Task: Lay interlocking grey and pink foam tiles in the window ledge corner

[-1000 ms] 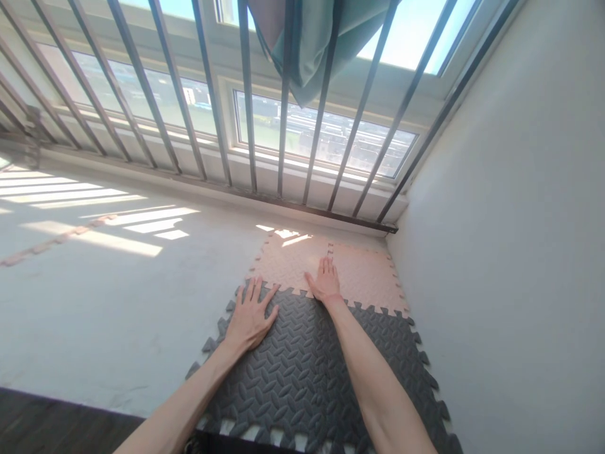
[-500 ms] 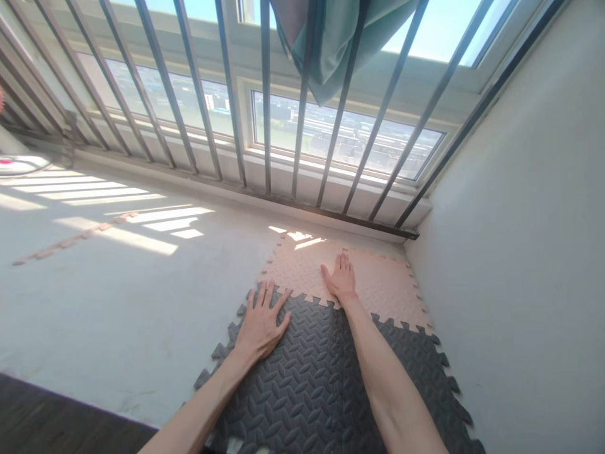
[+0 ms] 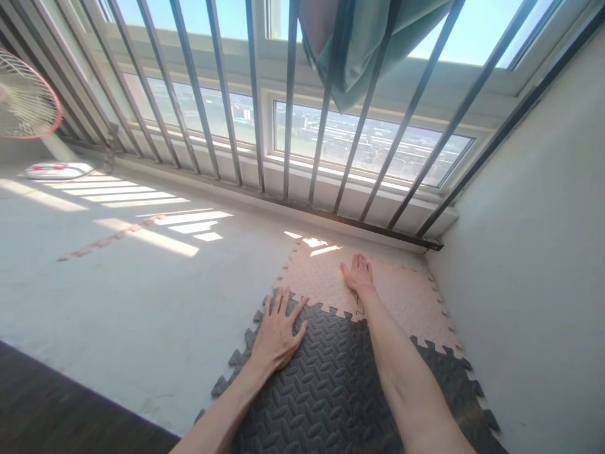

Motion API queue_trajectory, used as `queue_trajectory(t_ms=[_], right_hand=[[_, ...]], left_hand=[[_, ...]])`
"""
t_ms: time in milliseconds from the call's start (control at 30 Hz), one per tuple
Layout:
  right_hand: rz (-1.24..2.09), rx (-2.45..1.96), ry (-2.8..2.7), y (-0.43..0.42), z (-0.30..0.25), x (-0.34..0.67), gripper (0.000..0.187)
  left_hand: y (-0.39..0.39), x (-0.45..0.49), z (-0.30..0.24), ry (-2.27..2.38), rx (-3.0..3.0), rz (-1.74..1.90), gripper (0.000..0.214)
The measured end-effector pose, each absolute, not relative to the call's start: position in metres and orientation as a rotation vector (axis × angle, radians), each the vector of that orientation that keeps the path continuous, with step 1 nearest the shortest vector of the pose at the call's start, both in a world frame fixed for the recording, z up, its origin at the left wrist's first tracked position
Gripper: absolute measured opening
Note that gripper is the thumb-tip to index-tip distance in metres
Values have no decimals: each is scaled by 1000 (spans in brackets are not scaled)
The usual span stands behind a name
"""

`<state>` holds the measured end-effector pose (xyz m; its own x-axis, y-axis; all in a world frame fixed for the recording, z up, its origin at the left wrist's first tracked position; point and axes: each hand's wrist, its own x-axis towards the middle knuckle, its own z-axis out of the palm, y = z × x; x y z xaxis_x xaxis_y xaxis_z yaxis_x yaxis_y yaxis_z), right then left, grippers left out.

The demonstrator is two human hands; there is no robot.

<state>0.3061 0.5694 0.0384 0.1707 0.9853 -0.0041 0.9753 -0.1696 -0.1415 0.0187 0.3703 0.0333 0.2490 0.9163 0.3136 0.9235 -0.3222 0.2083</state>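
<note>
My left hand [image 3: 278, 334] lies flat with fingers spread on the dark grey foam mat [image 3: 312, 372], near its left toothed edge. On the pale pink foam mat [image 3: 406, 290], my right hand [image 3: 359, 275] rests with its fingers stretched toward the railing. Both mats have a raised tread pattern and jigsaw edges. They meet along a toothed seam just ahead of my left fingertips; my right forearm hides part of it. Neither hand holds anything.
A metal railing [image 3: 331, 214] runs along the window side, with a green curtain [image 3: 359, 63] behind it. A white wall [image 3: 534, 265] borders the right. On the pale floor [image 3: 189, 321] lies a narrow pink edge strip [image 3: 111, 239]. A fan [image 3: 28, 94] stands far left.
The view has swung a little left, bringing the fan into sight and shifting everything rightward in the picture. Both hands remain flat on the mats, in nearly the same places.
</note>
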Motion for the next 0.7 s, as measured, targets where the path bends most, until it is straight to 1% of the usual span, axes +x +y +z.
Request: queue_trajectory(t_ms=[67,167,367,567,700], right_hand=[[135,-2313,-1963,559,37,304,86],[43,-2227,-1976,532,32,299,80],[-27,-2080,-2092,451,25,283,69],[7,-2004,-2110,358,28,262,66],[59,-1980,-2098,305,30,256,67]], left_hand=[[370,19,34,-1825,-2470,-609,65],[370,19,34,-1835,-2472,-619,64],[373,21,30,-1854,-2476,-576,65],[369,27,29,-1885,-2476,-540,63],[337,28,25,-1897,-2458,-506,67]])
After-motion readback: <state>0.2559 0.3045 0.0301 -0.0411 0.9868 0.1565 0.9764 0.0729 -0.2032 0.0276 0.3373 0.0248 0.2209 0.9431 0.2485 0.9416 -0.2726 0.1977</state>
